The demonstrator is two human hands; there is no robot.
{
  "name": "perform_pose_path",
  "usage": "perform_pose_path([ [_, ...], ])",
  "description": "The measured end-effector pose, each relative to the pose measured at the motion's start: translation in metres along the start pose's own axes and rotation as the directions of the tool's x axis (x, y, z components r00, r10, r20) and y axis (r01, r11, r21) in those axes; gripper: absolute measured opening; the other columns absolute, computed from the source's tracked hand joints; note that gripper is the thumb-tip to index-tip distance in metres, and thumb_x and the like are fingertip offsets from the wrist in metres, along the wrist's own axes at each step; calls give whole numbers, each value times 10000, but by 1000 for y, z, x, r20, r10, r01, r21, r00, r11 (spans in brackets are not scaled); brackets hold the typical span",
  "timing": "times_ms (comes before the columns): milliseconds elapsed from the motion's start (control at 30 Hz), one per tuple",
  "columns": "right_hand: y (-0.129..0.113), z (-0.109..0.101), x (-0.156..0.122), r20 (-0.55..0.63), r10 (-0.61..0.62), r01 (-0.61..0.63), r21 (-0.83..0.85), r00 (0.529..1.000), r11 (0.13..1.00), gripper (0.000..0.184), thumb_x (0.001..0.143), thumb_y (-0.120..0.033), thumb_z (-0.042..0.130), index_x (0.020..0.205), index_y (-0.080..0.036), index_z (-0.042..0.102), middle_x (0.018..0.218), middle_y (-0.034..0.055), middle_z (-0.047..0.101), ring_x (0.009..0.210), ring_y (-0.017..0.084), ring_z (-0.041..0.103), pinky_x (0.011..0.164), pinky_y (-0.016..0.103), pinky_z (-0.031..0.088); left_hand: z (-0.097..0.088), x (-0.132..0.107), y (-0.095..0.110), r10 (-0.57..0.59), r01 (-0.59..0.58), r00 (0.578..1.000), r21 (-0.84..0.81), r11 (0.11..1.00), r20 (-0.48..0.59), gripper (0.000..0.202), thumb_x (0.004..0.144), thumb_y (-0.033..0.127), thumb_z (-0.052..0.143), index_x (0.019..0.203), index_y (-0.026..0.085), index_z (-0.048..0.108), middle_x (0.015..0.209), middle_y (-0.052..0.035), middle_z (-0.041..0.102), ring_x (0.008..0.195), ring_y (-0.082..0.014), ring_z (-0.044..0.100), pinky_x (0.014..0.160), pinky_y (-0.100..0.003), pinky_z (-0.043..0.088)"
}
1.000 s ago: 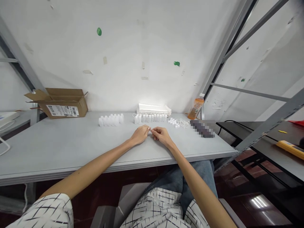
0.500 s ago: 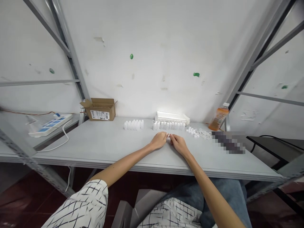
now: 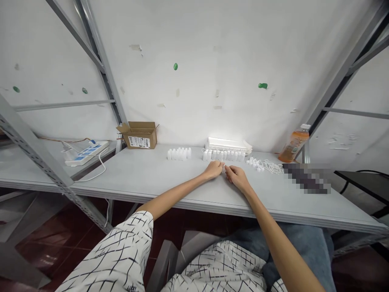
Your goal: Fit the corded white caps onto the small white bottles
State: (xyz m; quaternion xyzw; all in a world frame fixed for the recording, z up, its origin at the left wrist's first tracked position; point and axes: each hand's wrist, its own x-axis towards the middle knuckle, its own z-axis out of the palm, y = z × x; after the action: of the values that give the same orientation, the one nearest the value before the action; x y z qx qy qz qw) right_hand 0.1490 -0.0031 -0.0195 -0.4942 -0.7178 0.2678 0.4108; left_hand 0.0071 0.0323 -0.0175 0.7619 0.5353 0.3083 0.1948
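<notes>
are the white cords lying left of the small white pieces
No, the white cords lie to the right of the small white pieces, toward the orange bottle.

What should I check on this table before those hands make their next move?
1. Left hand and right hand close together: ok, nearly fingertip to fingertip.
2. Firm grip on the small pale item between them: cannot tell, too small to judge.
3. White bottles in the row beyond the hands upright: ok.
4. Left-hand bottle group upright: ok.
5. White cords laid straight: not ok, bunched beside the small white pieces.
6. Orange drink bottle capped: ok.
</notes>
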Motion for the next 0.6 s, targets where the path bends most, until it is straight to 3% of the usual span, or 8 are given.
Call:
perform_pose_path([
  [167,2,2,2,-56,-4,-6,-174,998,985,579,914,-566,291,494,-196,442,498,36,547,533,156,503,604,284,365,5,0,-1,21,-23,999,-60,998,-35,406,938,296,313,678,149,589,693,-66,640,694,-175,582,702,-287,438],
  [400,0,2,-2,-111,-87,63,-208,990,976,284,881,-418,423,737,-203,542,674,11,620,605,154,545,619,257,355,1,-5,-2,43,-51,997,-116,992,-70,420,939,322,306,606,169,511,603,-33,571,636,-155,545,645,-269,431],
  [600,0,3,-2,-84,-91,60,-311,992,948,377,898,-408,384,586,-203,431,573,11,546,556,143,448,563,263,284,-1,-12,1,81,-86,994,-78,993,-71,407,937,289,319,596,167,504,591,-26,561,619,-154,538,658,-277,420],
])
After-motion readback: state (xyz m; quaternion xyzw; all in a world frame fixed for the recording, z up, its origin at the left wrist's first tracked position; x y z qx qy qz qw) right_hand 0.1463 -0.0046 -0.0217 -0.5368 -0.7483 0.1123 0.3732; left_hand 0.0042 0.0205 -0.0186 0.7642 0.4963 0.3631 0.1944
